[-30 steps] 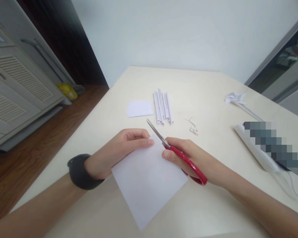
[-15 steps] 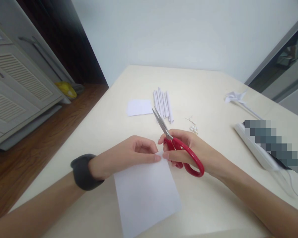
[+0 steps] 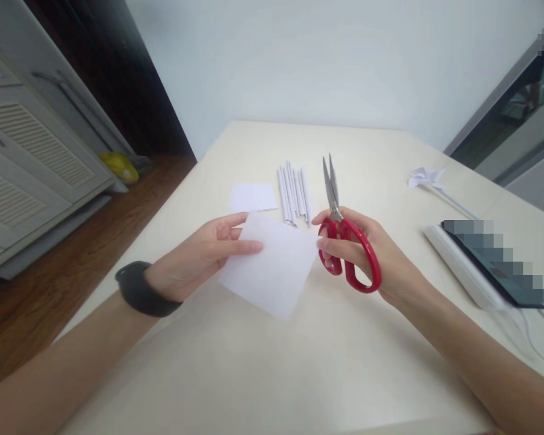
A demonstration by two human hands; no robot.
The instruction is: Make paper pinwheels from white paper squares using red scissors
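Note:
A white sheet of paper [image 3: 276,266] is lifted above the table, tilted. My left hand [image 3: 213,248] pinches its left side, thumb on top and fingers behind; a black band is on that wrist. My right hand [image 3: 358,241] is closed round the red handles of a pair of scissors [image 3: 347,241], whose blades point away from me and stand slightly apart. The right thumb and fingertips are at the sheet's right corner; whether they grip it is hard to tell. Beyond lie a stack of white paper [image 3: 252,197] and several rolled paper sticks [image 3: 294,193].
On the right of the table [image 3: 236,380] lie a paper pinwheel [image 3: 428,177] on a stick and a white stand with a partly blurred dark-screened device [image 3: 480,266], cables trailing from it. A wall rises behind. Cabinets [image 3: 36,139] stand at the left.
The sheet has been raised and turned from near the table's front. My left hand moved up and left; my right hand shifted right and up, swinging the scissors' blades from leftward to nearly straight ahead.

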